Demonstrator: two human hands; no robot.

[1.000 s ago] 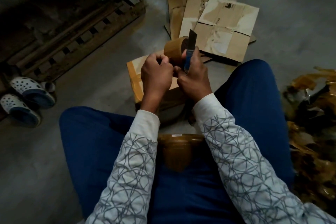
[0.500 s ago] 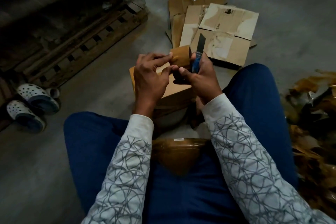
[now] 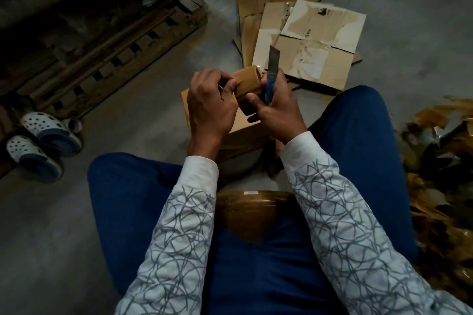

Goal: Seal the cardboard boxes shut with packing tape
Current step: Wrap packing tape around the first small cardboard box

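Left fingers (image 3: 226, 81) now on tape roll (image 3: 248, 87)

Left of you: perforated clogs (image 3: 51, 133) beside a wooden pallet (image 3: 115, 59). Right of you: crumpled brown scraps (image 3: 440, 212) heaped on the concrete floor (image 3: 51, 238).

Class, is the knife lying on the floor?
No, the right hand grips the knife, its blade sticking up beside the tape roll.

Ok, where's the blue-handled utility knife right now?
Head view, centre: the blue-handled utility knife sits in the right hand, blade up, just right of the brown packing tape roll.
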